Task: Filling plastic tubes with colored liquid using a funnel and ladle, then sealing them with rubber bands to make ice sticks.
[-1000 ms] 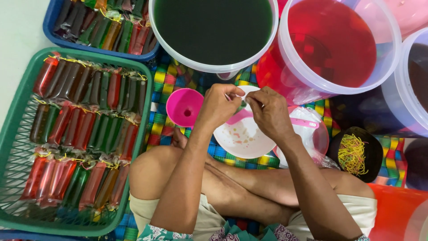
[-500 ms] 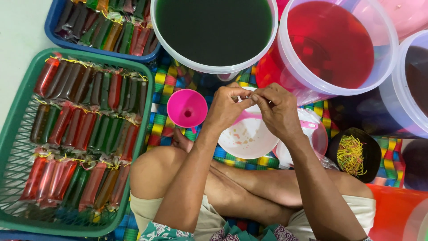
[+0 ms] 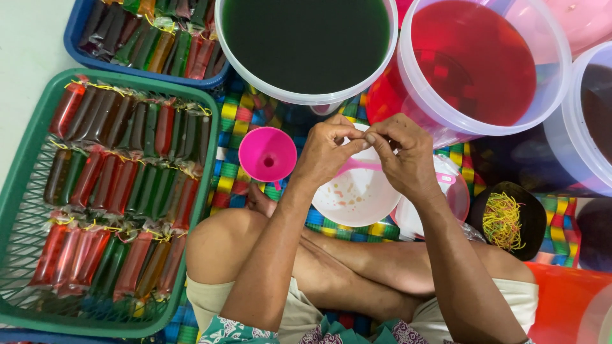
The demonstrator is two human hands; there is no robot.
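Head cam: left hand (image 3: 326, 153) and right hand (image 3: 401, 156) meet fingertip to fingertip, pinched on a small clear plastic bag (image 3: 358, 137) over the white bowl (image 3: 357, 197). Looks like they're opening it. It'd need spreading before the pink funnel (image 3: 268, 154) fits.

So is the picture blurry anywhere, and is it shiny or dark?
Head view: sharp nearly all over, hands included; light is soft and even, with only faint shadows; the green bucket looks almost black inside; the clear red bucket has a pale sheen on its rim; edges cut off the outer buckets.
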